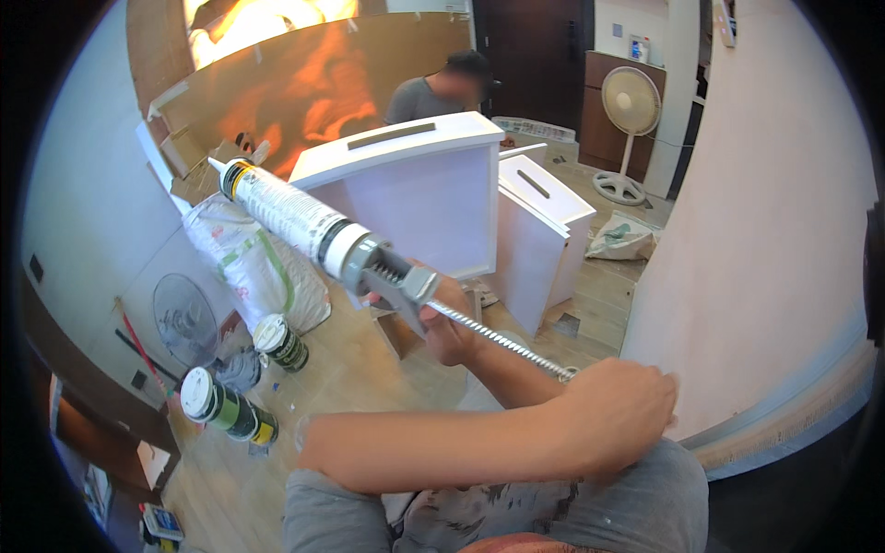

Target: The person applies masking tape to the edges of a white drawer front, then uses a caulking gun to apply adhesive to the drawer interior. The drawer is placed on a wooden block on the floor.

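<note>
My right hand (449, 323) is wrapped round the grip of a caulking gun (406, 281), held up at a slant with its tip to the upper left. A white sealant tube (290, 212) with a pointed nozzle sits in the gun. The ridged metal plunger rod (502, 341) runs back toward my left hand (622, 415). My left arm crosses in front of my right forearm, and the left hand's fingers are curled by my right elbow, beside the rod's hooked end. What those fingers hold, if anything, is hidden.
White drawers (406, 198) with dark handle strips stand ahead; a person (429, 97) crouches behind them. Paint buckets (226, 405), a filled white sack (249, 263) and a fan head (184, 318) lie left. A pedestal fan (631, 101) stands far right. A pale panel (765, 230) rises on the right.
</note>
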A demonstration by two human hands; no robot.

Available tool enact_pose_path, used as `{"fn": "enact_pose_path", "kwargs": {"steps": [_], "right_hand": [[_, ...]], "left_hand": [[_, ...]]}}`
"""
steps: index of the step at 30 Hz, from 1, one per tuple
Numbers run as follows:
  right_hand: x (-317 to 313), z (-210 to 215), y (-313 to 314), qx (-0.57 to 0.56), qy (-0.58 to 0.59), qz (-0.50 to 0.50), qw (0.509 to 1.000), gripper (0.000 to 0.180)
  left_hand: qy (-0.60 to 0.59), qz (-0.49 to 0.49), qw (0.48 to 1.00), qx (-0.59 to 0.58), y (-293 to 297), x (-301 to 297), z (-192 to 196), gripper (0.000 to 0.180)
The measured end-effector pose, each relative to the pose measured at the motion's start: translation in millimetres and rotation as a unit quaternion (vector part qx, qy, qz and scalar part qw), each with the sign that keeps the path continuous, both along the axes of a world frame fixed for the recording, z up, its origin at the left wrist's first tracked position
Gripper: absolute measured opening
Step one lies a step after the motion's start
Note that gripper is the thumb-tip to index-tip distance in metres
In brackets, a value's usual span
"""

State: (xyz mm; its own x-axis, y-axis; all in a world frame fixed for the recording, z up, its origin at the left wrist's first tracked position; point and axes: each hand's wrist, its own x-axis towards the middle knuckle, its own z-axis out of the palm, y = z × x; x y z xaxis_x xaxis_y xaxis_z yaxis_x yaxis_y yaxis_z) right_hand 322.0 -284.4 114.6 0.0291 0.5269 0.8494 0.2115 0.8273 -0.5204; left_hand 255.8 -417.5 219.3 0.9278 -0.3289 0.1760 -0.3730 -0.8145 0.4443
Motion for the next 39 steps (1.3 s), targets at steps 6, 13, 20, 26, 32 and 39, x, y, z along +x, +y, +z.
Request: {"fn": "enact_pose_path", "kwargs": {"steps": [6, 13, 20, 26, 32, 39], "right_hand": [[-11, -14, 6, -0.015, 0.124, 0.089, 0.988, 0.079], [-8, -5, 0, -0.045, 0.140, 0.079, 0.986, 0.088], [45, -41, -30, -0.162, 0.161, 0.116, 0.967, 0.100], [39, -60, -34, -0.112, -0.027, -0.011, 0.993, 0.076], [58, -71, -33, -0.152, -0.258, -0.137, 0.944, 0.066], [86, -48, -88, -0.277, -0.026, -0.009, 0.960, 0.074]], "left_hand": [[-0.098, -0.097, 0.986, 0.094, 18, 35, -16, 0.015], [-0.309, -0.127, 0.938, 0.090, 5, 44, -28, 0.012], [-0.442, 0.357, 0.736, -0.369, 143, -115, -77, 0.024], [-0.276, 0.159, 0.425, -0.847, 202, -82, -133, 0.051], [-0.275, 0.112, 0.359, -0.885, 242, -100, -170, 0.034], [-0.313, 0.023, 0.518, -0.796, 250, -141, -116, 0.050]]}}
